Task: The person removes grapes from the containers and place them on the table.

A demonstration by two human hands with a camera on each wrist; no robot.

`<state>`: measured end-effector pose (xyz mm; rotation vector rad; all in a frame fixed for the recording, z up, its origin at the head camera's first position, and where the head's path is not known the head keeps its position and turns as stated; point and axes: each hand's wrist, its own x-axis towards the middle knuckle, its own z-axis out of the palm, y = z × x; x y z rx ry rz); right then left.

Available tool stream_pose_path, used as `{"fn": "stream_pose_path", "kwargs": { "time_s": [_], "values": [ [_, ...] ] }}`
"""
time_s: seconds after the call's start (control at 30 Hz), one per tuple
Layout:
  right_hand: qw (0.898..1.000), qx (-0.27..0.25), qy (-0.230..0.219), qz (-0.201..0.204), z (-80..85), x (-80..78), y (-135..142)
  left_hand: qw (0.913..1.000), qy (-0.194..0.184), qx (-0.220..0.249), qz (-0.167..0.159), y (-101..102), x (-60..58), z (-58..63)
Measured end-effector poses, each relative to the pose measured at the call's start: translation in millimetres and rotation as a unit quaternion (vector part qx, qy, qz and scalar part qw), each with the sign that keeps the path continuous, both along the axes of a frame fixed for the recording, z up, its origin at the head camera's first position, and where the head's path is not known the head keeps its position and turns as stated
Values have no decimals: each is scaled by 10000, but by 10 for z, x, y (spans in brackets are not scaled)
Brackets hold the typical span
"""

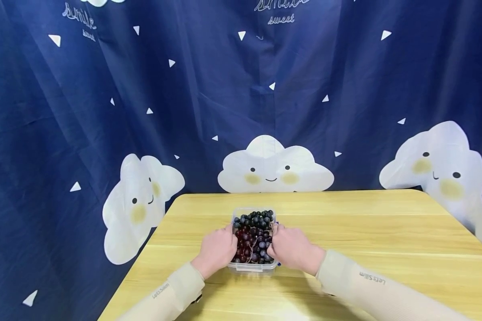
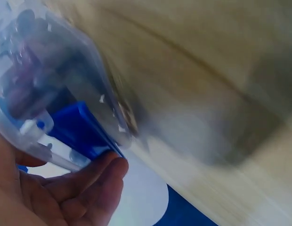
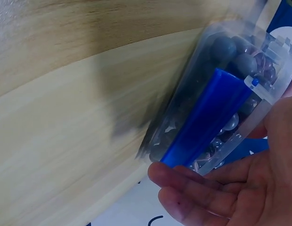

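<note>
A clear plastic box [image 1: 252, 268] full of dark purple and reddish grapes [image 1: 247, 236] is at the middle of the table. My left hand [image 1: 218, 247] grips its left rim, and my right hand [image 1: 291, 247] grips the right rim. Blue flaps hang on the box's sides: one flap [image 2: 80, 129] shows beside my left fingers, another flap [image 3: 207, 117] by my right fingers. Through the clear wall the grapes look blurred in both wrist views. Whether the base touches the table, I cannot tell.
The light wooden table [image 1: 377, 240] spreads out on both sides of the box. Behind it hangs a dark blue curtain [image 1: 209, 80] printed with white clouds and triangles. The table's far edge runs close to the curtain.
</note>
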<state>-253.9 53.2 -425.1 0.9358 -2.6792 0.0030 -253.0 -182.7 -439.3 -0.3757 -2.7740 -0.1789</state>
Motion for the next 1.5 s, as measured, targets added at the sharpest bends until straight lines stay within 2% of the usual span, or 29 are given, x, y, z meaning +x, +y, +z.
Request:
{"fn": "stream_pose_path", "kwargs": {
  "time_s": [0.23,0.4,0.63,0.9,1.1,1.2,1.27,1.37,1.5],
  "values": [
    [9998,22,-181,-82,7,13,-43,10000,26,52,46,-67,-130,16],
    [9986,-83,-502,-146,-1,13,-55,9997,-159,38,205,-55,-130,-8],
    [9964,-31,-789,-312,11,-1,-28,9998,55,-106,185,-1,-133,-23],
    [9980,-25,-608,-152,14,-21,-10,9995,106,-70,272,11,-120,-30],
    [9983,57,-560,-132,22,-8,10,9992,-109,-72,391,19,-117,-30],
    [9990,142,-402,-162,54,-16,8,9991,-69,-115,395,18,-119,-35],
    [9998,111,-126,-97,93,-31,3,9991,35,-177,374,16,-126,-45],
    [9980,-9,604,167,186,-52,-11,9990,175,-235,329,11,-140,-59],
    [9886,-91,1419,499,317,-121,-54,9989,213,-278,305,10,-157,-59]
  ]
}}
